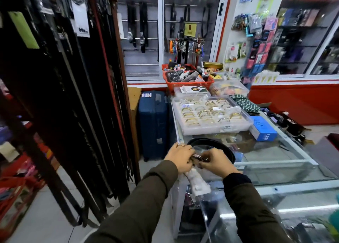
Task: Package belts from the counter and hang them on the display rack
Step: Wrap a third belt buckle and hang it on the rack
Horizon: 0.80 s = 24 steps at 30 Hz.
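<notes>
A black belt (211, 143) lies looped on the glass counter (275, 156) at its near left corner. My left hand (180, 155) and my right hand (217, 162) meet over its buckle end (197, 158), both gripping it. A clear plastic sleeve with a white card (197, 183) hangs down from under my hands over the counter's edge. The display rack (73, 96) on the left is packed with hanging dark belts, some in sleeves with labels.
A clear tray of gold bangles (211, 112) sits beyond the belt, with red baskets (189, 79) of small goods behind it. A blue box (263, 128) lies to the right. A blue suitcase (153, 123) stands between rack and counter.
</notes>
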Each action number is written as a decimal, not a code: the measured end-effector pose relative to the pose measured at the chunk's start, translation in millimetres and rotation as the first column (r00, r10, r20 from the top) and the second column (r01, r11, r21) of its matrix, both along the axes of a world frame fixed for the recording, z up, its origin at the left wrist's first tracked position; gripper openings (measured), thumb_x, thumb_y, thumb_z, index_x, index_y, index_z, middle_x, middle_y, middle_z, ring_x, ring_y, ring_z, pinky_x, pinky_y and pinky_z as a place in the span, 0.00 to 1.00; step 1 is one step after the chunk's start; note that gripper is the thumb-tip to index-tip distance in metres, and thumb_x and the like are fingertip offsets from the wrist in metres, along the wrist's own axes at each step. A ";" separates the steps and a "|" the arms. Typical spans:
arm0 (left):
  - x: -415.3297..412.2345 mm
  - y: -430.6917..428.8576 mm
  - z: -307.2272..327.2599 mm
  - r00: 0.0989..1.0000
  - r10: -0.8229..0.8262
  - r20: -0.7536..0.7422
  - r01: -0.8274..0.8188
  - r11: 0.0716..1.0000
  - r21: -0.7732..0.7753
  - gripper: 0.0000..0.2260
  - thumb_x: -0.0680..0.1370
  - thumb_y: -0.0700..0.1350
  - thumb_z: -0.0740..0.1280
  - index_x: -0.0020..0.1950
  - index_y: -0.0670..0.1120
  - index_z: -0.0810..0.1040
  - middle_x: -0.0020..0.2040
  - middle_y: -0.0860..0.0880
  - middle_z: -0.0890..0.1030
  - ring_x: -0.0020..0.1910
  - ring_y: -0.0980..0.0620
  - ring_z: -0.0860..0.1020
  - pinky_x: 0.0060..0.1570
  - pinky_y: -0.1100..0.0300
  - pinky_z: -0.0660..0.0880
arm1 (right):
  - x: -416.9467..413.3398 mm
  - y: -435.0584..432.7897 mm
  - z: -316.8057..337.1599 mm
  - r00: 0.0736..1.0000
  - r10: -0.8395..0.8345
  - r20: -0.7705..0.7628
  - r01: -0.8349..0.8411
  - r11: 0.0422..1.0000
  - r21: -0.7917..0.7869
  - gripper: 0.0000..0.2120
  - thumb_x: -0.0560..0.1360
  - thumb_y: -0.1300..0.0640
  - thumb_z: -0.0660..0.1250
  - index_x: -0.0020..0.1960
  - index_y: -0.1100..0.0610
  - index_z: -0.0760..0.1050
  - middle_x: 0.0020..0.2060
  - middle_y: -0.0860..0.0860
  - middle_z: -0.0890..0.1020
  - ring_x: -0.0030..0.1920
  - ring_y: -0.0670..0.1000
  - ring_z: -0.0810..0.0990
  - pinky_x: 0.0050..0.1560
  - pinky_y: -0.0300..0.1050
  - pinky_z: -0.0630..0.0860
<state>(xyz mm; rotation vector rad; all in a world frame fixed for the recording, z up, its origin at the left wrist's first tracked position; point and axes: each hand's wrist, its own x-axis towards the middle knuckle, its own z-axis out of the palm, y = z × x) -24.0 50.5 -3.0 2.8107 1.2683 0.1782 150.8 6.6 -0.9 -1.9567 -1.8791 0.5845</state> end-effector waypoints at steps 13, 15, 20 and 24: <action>-112.9 -15.1 77.4 0.556 0.281 0.782 -0.237 0.956 -0.174 0.28 0.81 0.45 0.63 0.81 0.49 0.58 0.80 0.48 0.57 0.74 0.57 0.62 0.71 0.62 0.61 | -118.5 7.9 93.4 0.781 0.164 -0.603 -0.050 0.978 0.201 0.04 0.71 0.58 0.79 0.42 0.54 0.85 0.42 0.58 0.89 0.45 0.52 0.87 0.54 0.48 0.82; -125.1 -20.1 82.4 0.367 0.372 0.853 -0.304 0.914 -0.267 0.30 0.81 0.46 0.67 0.80 0.45 0.59 0.77 0.45 0.60 0.74 0.50 0.66 0.72 0.60 0.63 | -141.5 8.3 98.3 0.720 0.145 -0.678 0.002 0.978 0.211 0.06 0.71 0.59 0.79 0.41 0.52 0.83 0.43 0.58 0.88 0.46 0.52 0.86 0.54 0.47 0.81; -155.4 -30.0 94.1 -0.128 0.586 0.800 -0.281 0.752 -0.596 0.16 0.73 0.54 0.77 0.54 0.46 0.83 0.53 0.46 0.84 0.48 0.50 0.81 0.51 0.57 0.80 | -193.4 2.6 104.6 0.585 0.160 -0.795 0.029 0.976 0.217 0.01 0.73 0.58 0.78 0.43 0.55 0.86 0.45 0.58 0.89 0.51 0.57 0.87 0.59 0.54 0.80; -181.8 -37.9 104.2 -0.145 0.551 0.822 -0.120 0.815 -0.567 0.04 0.76 0.45 0.75 0.49 0.48 0.83 0.45 0.49 0.86 0.44 0.54 0.83 0.38 0.64 0.79 | -220.9 -1.2 106.4 0.547 0.134 -0.827 0.093 0.971 0.219 0.17 0.68 0.46 0.79 0.52 0.56 0.86 0.47 0.54 0.90 0.54 0.56 0.88 0.54 0.52 0.81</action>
